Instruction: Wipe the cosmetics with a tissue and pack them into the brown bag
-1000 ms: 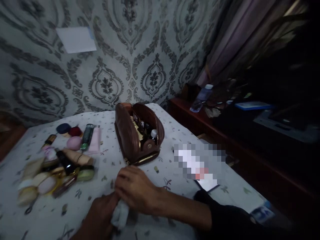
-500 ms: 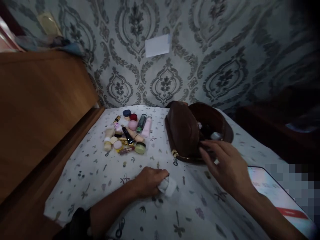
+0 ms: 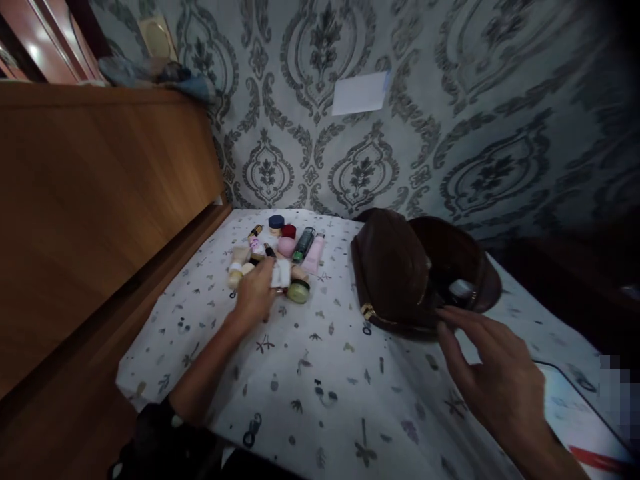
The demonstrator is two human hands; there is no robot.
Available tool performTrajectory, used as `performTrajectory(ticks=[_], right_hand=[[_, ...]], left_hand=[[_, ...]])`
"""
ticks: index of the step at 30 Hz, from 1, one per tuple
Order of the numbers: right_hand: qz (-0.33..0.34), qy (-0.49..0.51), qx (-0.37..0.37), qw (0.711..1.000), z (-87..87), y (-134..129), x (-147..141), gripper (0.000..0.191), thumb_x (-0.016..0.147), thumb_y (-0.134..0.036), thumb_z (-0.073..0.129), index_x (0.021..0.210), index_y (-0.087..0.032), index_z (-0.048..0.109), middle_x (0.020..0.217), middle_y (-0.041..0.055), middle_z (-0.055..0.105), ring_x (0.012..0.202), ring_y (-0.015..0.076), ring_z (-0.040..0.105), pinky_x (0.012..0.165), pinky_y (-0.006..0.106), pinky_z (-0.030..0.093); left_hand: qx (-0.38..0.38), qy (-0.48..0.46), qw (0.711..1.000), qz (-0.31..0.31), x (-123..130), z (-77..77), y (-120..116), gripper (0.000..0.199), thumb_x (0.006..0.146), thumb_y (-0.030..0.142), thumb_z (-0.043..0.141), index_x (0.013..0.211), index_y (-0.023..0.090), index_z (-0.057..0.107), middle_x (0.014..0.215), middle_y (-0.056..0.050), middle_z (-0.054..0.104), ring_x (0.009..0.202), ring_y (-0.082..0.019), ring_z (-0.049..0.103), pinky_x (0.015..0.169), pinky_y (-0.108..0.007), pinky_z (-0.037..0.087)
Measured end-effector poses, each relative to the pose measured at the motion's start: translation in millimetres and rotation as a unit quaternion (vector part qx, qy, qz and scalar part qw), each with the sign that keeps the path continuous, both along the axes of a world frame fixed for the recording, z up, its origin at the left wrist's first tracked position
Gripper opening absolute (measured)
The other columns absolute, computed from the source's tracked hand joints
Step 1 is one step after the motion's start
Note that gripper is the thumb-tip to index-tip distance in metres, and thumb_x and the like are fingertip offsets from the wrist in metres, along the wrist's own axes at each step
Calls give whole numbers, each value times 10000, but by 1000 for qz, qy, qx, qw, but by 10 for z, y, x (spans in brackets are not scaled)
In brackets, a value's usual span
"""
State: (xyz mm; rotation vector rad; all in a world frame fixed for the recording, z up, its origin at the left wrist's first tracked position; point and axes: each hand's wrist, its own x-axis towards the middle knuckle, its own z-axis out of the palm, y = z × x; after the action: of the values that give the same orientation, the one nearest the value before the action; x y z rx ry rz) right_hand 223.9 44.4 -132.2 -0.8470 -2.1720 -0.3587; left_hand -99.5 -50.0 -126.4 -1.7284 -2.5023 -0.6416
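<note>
My left hand point(image 3: 256, 290) is closed around a small white item point(image 3: 281, 273) whose kind I cannot make out. It is over the front of a cluster of cosmetics, hiding some of them. Beside the item sits a jar with a green label point(image 3: 299, 291). Behind are a pink tube point(image 3: 314, 253), a dark green tube point(image 3: 304, 244), a pink round piece point(image 3: 286, 247) and a jar with a blue lid point(image 3: 276, 225). My right hand point(image 3: 500, 373) pinches the front rim of an open brown cosmetic bag point(image 3: 393, 273). Inside the bag shows a pale-capped container point(image 3: 461, 289).
A phone point(image 3: 580, 413) with a lit screen lies under my right forearm. A wooden cabinet point(image 3: 115, 180) borders the left side. Patterned wallpaper point(image 3: 300, 153) rises behind the printed white cloth point(image 3: 320, 360), with a white card point(image 3: 361, 93) on it.
My left hand has moved away and to the left with the white item, from the cloth's middle to the cosmetics. My right hand stays at the bag's rim. The view has shifted left.
</note>
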Motion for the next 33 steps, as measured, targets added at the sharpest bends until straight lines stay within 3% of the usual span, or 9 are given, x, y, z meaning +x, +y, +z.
performTrajectory(ticks=[4,7,12,16,21,24,27,30,33], right_hand=[[26,68,5,997,0,-93,-135,165,887,-211,567,1037,-234,632,1075,143,682,1026,341,658,873,506,521],[129,108,-33,985,-44,-201,-382,181,868,-167,580,1022,-226,654,1016,105,702,1001,277,665,870,452,539],[296,104,-232,921,-141,-446,-901,182,922,-157,490,975,-187,662,893,90,707,871,217,668,781,380,567],[306,98,-427,845,-226,-587,-1181,211,931,-241,481,969,-177,678,930,86,706,808,187,660,691,322,556],[309,213,-656,655,-424,-601,-1378,388,850,-503,625,1061,-179,657,965,83,698,866,199,677,675,301,542],[314,326,-746,489,-534,-587,-1434,558,750,-583,722,1145,-202,624,1013,77,694,839,185,692,669,285,531],[313,394,-771,390,-600,-566,-1430,545,697,-587,774,1070,-209,653,957,48,703,764,154,680,640,255,511],[321,410,-759,391,-653,-510,-1392,446,718,-531,785,982,-187,682,878,30,701,737,128,647,624,224,484],[318,405,-718,467,-718,-448,-1371,449,719,-478,795,1039,-189,671,906,28,705,774,137,639,646,230,482]], left_hand=[[-88,82,986,112,-273,-34,-89,393,883,207,539,1266,172,459,1215,-147,601,1114,-298,598,826,-356,490],[-126,86,981,124,-292,-152,-117,435,895,299,572,1283,160,433,1204,-170,610,1098,-314,616,798,-361,493],[-148,78,977,131,-223,-183,-79,443,885,330,583,1262,151,433,1147,-168,660,1001,-304,668,792,-357,472],[-128,52,981,136,-261,-125,-94,404,877,345,556,1217,146,469,1103,-165,686,1000,-320,667,767,-362,463],[6,-63,993,101,-267,-107,-182,351,829,275,540,1158,169,478,1019,-109,679,911,-261,653,752,-331,458],[117,-200,972,-37,-78,-167,-202,198,831,268,507,1012,189,496,915,-43,641,851,-193,609,773,-291,463],[125,-260,942,-174,172,-294,-189,160,818,286,527,946,197,488,826,-10,599,747,-168,553,718,-283,458],[95,-268,932,-226,314,-421,-164,296,800,282,559,1068,173,497,822,-20,595,745,-186,543,704,-302,457],[77,-284,925,-239,332,-469,-155,382,841,306,543,1190,158,490,898,-50,619,847,-215,574,804,-343,479]])
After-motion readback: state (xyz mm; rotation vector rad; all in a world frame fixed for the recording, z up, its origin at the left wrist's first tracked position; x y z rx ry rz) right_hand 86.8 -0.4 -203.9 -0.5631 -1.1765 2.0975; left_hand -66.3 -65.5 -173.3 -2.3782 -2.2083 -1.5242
